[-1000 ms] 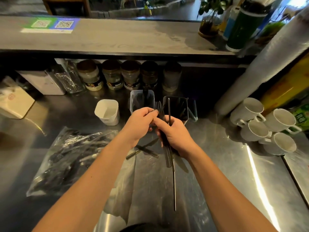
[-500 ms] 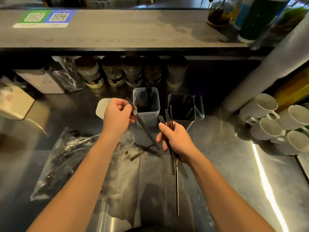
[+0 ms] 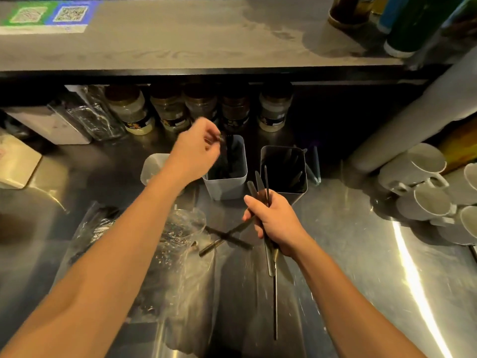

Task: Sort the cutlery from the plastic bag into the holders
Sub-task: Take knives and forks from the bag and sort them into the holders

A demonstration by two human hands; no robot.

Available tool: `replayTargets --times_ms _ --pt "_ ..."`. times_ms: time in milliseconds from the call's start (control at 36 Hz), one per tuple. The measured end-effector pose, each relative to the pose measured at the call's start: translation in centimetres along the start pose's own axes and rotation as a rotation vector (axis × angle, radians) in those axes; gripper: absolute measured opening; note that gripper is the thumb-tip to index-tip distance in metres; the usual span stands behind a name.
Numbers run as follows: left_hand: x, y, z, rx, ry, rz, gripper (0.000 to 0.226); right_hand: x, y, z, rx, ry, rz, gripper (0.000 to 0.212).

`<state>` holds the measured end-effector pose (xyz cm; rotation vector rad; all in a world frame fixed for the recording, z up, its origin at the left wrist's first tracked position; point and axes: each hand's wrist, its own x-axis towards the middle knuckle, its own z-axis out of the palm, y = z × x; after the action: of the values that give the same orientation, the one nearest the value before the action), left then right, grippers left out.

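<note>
Left hand [image 3: 197,148] pinched a dark utensil [image 3: 225,148] over the middle holder [image 3: 227,174], right hand [image 3: 273,220] gripped a bundle of cutlery [image 3: 269,257], plastic bag [image 3: 144,254] lay on the counter [image 3: 361,267] below the left arm

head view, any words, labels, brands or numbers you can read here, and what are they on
No text can be read as words.
Green and blue sticker on the upper counter: two QR codes, small print below too blurred.
Dark labels on the jars under the counter: print too small and blurred.
Pale box at far left: faint reddish mark, unreadable.
Mugs, holders, plastic bag: no text seen.
</note>
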<state>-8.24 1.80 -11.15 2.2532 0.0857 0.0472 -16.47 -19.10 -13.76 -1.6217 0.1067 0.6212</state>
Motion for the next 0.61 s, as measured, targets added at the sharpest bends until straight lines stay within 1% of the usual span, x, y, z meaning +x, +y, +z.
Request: replayTargets --times_ms 28,56,111,167,194,222,278,333,389,472,556,611 --pt "0.7 -0.6 0.2 0.101 -0.141 -0.011 0.028 0.1 0.1 -0.1 -0.004 0.003 0.004 0.029" --pt "1.4 -1.1 0.3 0.211 -0.220 -0.015 0.036 0.1 0.2 -0.2 -0.009 0.007 0.006 0.030" --pt "2.9 -2.2 0.7 0.532 -0.237 0.032 0.043 0.2 0.5 -0.3 -0.022 0.015 0.008 0.031" --pt "4.1 -3.0 1.3 0.942 -0.248 0.121 0.037 0.3 0.7 -0.3 -0.026 0.012 0.011 0.031" --pt "4.5 -3.1 1.7 1.108 -0.274 0.152 0.033 0.3 0.8 -0.2 -0.025 0.012 0.014 0.032" --pt "4.8 -3.0 2.0 1.230 -0.296 0.175 0.031 0.3 0.9 -0.2 -0.025 0.015 0.018 0.034" --pt "5.2 -2.6 2.5 1.380 -0.326 0.194 0.031 0.3 1.2 -0.2 -0.033 0.024 0.021 0.034" --pt "5.4 -2.4 2.9 1.453 -0.322 0.194 0.034 0.3 1.3 -0.2 -0.037 0.029 0.017 0.030" --pt "5.4 -2.4 3.0 1.492 -0.299 0.230 0.032 0.1 1.5 -0.2 -0.020 0.032 0.019 0.025" --pt "5.2 -2.3 2.6 1.482 -0.288 0.283 0.028 -0.2 1.7 -0.4 0.011 0.033 0.025 0.021" --pt "4.7 -0.7 0.8 1.321 -0.269 0.216 0.016 -0.7 1.9 -0.7 0.009 0.042 0.018 0.021" --pt "3.9 1.2 -1.1 1.130 -0.169 0.180 0.008 -0.9 2.0 -0.9 0.015 0.048 0.015 0.022"
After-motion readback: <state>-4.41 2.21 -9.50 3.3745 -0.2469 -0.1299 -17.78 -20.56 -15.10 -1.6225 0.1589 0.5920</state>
